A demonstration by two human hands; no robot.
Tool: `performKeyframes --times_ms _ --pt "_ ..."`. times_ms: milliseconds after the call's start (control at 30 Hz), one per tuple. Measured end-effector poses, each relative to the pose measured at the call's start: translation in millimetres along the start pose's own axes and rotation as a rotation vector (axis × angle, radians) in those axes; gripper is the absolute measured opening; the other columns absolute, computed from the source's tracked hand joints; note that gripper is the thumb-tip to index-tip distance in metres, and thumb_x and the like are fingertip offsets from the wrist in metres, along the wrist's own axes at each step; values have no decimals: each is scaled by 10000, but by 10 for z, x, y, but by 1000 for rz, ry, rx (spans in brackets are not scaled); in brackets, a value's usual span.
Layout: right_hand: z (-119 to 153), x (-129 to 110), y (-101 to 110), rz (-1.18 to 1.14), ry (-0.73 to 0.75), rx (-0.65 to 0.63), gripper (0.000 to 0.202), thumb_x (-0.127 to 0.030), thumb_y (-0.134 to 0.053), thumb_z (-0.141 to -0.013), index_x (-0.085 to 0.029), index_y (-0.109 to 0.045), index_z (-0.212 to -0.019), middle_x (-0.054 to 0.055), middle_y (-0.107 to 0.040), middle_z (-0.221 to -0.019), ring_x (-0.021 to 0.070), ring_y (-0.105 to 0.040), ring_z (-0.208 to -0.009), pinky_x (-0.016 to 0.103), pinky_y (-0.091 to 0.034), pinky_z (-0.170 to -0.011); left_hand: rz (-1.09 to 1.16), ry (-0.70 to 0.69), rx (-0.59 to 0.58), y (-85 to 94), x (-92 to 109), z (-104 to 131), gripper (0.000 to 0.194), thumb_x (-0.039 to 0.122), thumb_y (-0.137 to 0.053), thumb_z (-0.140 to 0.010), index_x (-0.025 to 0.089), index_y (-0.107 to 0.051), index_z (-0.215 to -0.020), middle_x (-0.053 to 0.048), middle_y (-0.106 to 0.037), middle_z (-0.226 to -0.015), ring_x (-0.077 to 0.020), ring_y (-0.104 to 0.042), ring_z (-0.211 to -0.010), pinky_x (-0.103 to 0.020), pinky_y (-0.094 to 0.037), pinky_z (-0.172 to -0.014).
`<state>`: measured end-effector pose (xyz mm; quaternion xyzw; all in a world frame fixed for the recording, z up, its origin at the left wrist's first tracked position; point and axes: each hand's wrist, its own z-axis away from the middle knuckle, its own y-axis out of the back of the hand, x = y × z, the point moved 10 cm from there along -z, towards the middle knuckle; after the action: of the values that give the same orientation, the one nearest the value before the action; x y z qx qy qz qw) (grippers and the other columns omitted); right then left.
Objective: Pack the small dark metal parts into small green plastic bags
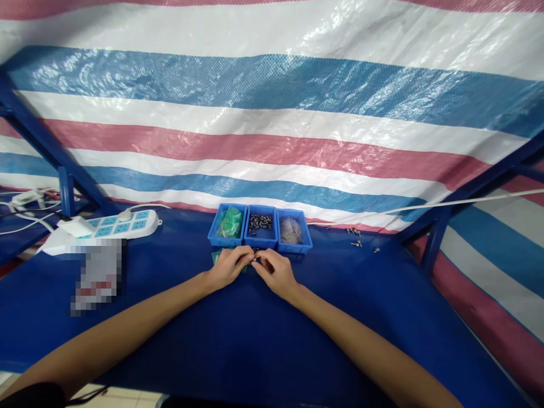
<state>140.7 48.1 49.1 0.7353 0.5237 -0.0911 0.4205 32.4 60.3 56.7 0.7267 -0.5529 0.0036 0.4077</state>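
My left hand (pixel 230 266) and my right hand (pixel 275 272) meet fingertip to fingertip over the blue table, both closed in a pinch. Between them is a tiny part, too small to make out. A piece of green plastic (pixel 216 256) lies beside and partly under my left hand. Just beyond my hands stand three blue bins in a row: the left bin (pixel 226 241) holds a green plastic bag, the middle bin (pixel 260 242) small dark metal parts, the right bin (pixel 294 247) a clear bag with contents I cannot make out.
A white power strip (pixel 145 223) with plugs and cables lies at the left, near a blurred grey item (pixel 100 272). Several small screws (pixel 356 243) are scattered right of the bins. Striped sheeting (pixel 272 124) hangs behind, between blue frame bars (pixel 488 190).
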Motion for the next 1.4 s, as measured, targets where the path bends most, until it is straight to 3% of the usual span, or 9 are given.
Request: performKeyframes --times_ms 167,400,600,667,767,867,967,1200,1400 --pt "-9 -16 172 -24 -46 111 151 -280 -513 -900 -181 -613 -953 -6 -561 -645 112 -510 -519 239 -447 -525 -4 62 83 102 -65 24 141 259 -470 -924 176 -564 -989 9 -650 -715 -91 -605 -564 -185 -470 -563" --pt "-32 -145 983 39 31 617 194 -269 -499 -897 -197 -600 -1045 55 -641 -789 153 -589 -590 295 -501 -588 97 179 246 227 -221 105 145 267 -487 -918 162 -568 -976 21 -607 -666 -82 -580 -552 -179 -469 -553" --pt "-419 180 712 195 -205 177 275 -309 -524 -886 -187 -604 -1118 -23 -561 -602 135 -550 -543 261 -465 -574 78 259 299 469 -156 -92 161 285 -520 -898 151 -609 -885 -5 -647 -748 -86 -579 -590 -190 -471 -593" --pt "-395 231 564 209 -227 96 242 -299 -532 -875 -180 -635 -1059 -19 -566 -594 135 -548 -543 252 -449 -563 24 257 162 508 -90 -286 189 319 -525 -893 157 -623 -882 6 -645 -713 -85 -564 -556 -191 -458 -575" --pt "-278 208 346 171 -198 53 183 -274 -527 -871 -176 -664 -944 7 -613 -648 138 -560 -568 248 -443 -574 -142 268 -238 382 -57 -475 206 357 -528 -885 185 -642 -885 17 -641 -676 -100 -563 -540 -201 -436 -556" --pt "-152 165 134 107 -158 8 176 -245 -498 -887 -176 -660 -900 36 -659 -753 141 -581 -612 248 -449 -597 -448 244 -577 240 -99 -382 257 412 -620 -805 232 -649 -986 -17 -682 -796 -183 -640 -692 -250 -446 -616" --pt "-66 177 -1 78 -146 -30 170 -223 -494 -886 -178 -657 -873 44 -664 -781 145 -588 -630 249 -452 -605 -659 256 -741 107 -176 -166 465 449 -713 -703 221 -620 -1097 -89 -680 -916 -276 -661 -761 -316 -467 -633" --pt "-9 239 -45 64 -158 -39 157 -211 -492 -890 -179 -646 -891 44 -653 -780 153 -587 -648 266 -455 -636 -733 204 -823 -210 -120 31 285 296 -629 -799 162 -632 -1050 -129 -659 -887 -274 -661 -745 -330 -487 -638" --pt "-7 230 11 20 -161 3 172 -210 -472 -907 -186 -639 -941 52 -670 -867 163 -614 -732 272 -471 -681 -675 152 -822 -194 -73 -19 187 250 -529 -877 170 -648 -998 -96 -678 -827 -239 -665 -712 -285 -458 -609"
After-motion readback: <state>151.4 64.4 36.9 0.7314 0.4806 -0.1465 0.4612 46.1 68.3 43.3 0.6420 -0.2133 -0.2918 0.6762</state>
